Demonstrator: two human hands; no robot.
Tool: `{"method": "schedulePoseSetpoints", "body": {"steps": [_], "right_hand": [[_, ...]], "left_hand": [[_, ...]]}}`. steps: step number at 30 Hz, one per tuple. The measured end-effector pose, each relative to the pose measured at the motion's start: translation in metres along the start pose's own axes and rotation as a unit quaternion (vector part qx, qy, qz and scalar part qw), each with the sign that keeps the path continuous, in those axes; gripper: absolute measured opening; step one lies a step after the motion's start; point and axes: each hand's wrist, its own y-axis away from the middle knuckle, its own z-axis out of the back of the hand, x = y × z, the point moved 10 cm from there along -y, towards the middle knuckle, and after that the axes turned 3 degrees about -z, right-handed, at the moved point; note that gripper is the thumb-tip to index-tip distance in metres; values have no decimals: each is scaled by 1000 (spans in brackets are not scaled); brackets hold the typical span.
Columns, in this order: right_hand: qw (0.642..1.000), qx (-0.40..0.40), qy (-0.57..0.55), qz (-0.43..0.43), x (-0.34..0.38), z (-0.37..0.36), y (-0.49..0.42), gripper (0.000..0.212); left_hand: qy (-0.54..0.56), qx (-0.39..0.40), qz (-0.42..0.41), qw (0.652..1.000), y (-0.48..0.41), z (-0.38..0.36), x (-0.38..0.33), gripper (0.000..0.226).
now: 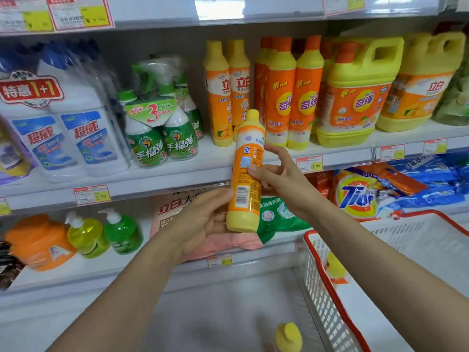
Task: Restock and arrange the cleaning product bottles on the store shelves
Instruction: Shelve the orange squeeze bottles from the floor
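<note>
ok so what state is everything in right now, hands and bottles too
held bottle: capped, tilted, off the shelf
left hand: grips its base
right hand: pinches its middle
shelf bottles: upright, capped
basket: holds a yellow bottle

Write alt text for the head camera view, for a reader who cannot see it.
Two bare hands hold an orange and yellow bottle nearly upright before a store shelf: the left hand grips its base, the right hand its middle. Matching bottles stand on the shelf behind, beside green spray bottles; a red-rimmed white basket sits at lower right.
</note>
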Motion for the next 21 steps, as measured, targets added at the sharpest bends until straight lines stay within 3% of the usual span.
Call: {"method": "schedulePoseSetpoints", "body": {"steps": [3, 6, 8, 11, 13, 18, 21], "right_hand": [[999, 38, 19, 19, 10, -10, 1, 51], [995, -12, 66, 69, 24, -9, 2, 31], [994, -25, 62, 83, 22, -9, 2, 29], [997, 24, 21, 67, 7, -16, -2, 47], [996, 74, 15, 54, -5, -25, -1, 49], [979, 173, 103, 35, -47, -50, 11, 52], [971, 206, 120, -15, -83, -48, 25, 52]], "left_hand": [[-107, -77, -54, 990, -1, 20, -7, 61], [-257, -134, -107, 951, 5, 24, -15, 61], [-329, -133, -119, 927, 7, 21, -15, 62], [-231, -68, -133, 961, 6, 16, -15, 53], [-159, -77, -155, 972, 7, 25, -29, 55], [-167, -96, -216, 957, 11, 34, -41, 33], [-219, -83, -203, 951, 10, 31, -11, 37]]}}
